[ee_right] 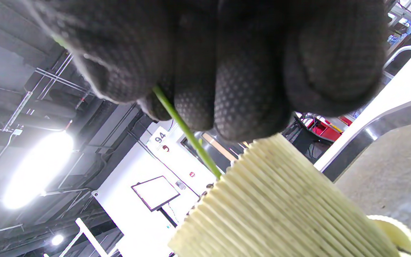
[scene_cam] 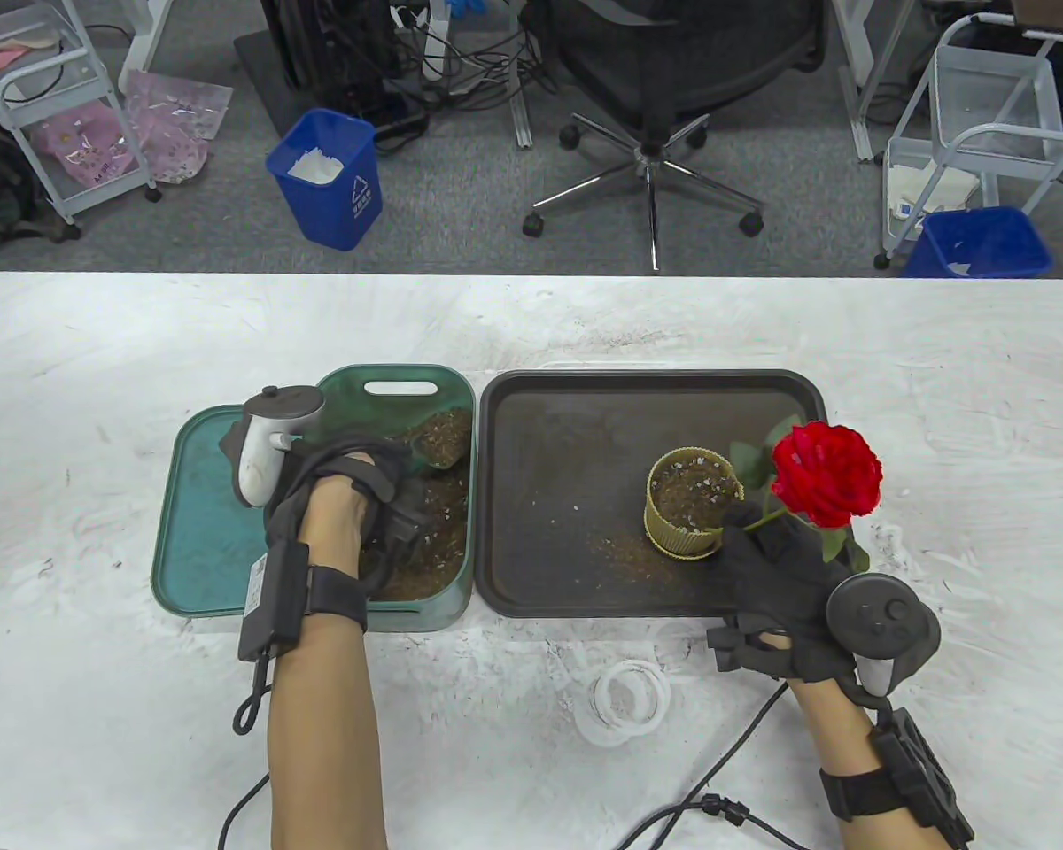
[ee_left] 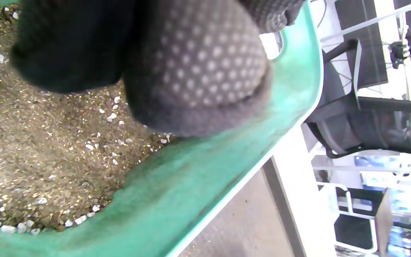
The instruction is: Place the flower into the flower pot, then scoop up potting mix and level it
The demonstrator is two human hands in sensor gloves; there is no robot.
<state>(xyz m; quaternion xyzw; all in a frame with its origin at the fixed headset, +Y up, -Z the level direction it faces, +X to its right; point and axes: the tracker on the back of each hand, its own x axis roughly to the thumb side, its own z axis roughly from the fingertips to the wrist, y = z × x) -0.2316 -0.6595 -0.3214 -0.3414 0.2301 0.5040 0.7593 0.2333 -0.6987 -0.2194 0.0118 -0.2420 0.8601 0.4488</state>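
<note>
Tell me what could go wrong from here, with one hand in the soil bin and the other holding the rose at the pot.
1. The right hand pinches the rose by its thin stem; the heavy bloom leans outside the pot, so it may tip over once released.
2. Potting mix already lies on the black tray; carrying more from the green bin with the left hand could spill more.

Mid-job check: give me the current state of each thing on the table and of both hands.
Flower: upright, stem pinched, stem end going into the pot.
Flower pot: upright on the dark tray, partly filled with mix.
Green bin: open, holding potting mix.
Left hand: down inside the bin; what it grips is hidden.
Right hand: pinches the stem beside the pot.
</note>
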